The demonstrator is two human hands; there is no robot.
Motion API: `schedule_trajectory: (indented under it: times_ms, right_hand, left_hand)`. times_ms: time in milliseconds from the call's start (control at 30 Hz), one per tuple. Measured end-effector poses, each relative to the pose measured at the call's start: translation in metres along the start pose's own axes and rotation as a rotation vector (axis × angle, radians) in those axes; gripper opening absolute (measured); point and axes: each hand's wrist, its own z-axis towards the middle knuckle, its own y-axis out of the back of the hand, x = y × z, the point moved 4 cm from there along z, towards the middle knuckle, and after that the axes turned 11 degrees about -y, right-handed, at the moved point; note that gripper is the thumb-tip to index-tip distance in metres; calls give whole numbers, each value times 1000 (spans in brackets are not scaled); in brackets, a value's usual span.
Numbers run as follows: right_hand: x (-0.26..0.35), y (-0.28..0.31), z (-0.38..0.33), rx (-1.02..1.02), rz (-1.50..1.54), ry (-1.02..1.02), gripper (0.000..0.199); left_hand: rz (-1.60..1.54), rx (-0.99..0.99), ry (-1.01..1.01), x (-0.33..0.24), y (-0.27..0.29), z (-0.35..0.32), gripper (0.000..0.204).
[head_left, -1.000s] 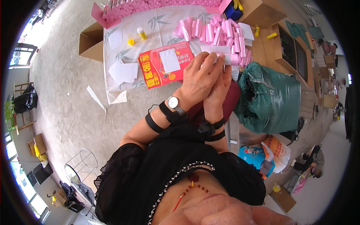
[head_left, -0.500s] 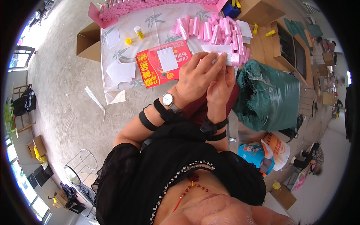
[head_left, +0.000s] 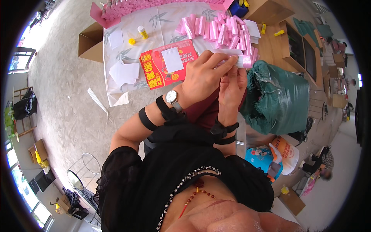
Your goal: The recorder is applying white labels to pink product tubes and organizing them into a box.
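Both my hands are closed on a small pink plastic roll (head_left: 247,62) with a white paper strip around it, at the right edge of the table. My left hand (head_left: 203,71) lies over it from the left, thumb and fingers pressing the paper. From below, my right hand (head_left: 232,83) pinches it; its fingers are partly hidden. Just beyond lies a loose heap of similar pink rolls (head_left: 213,31). A red printed cardboard sheet (head_left: 154,73), with a white paper slip (head_left: 172,60) on top, lies left of my hands.
A stack of white slips (head_left: 123,74), an uncapped glue stick (head_left: 143,32) and its yellow cap (head_left: 131,41) sit on the patterned tablecloth (head_left: 162,31). A pink box of rolls (head_left: 154,8) stands at the back. To the right is a bulging green sack (head_left: 280,100).
My hands have shifted slightly to the right with the roll. The left fingers are bent more, and the white paper lies closer around the roll.
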Motion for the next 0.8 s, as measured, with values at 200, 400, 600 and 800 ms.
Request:
schedule_trajectory:
  times_ms: [200, 400, 600, 800]
  right_hand:
    - [1, 10, 3, 3, -39, 18, 33]
    - [-1, 14, 6, -36, -62, -18, 34]
    - [-2, 18, 8, -31, -77, 6, 34]
    - [2, 18, 15, -104, -150, -26, 35]
  left_hand:
    - [-150, 11, 55, 7, -6, 5, 44]
    - [-239, 36, 74, 15, -17, 5, 46]
    - [-267, 66, 93, 25, -28, 2, 35]
    - [-399, 43, 184, 30, -33, 4, 36]
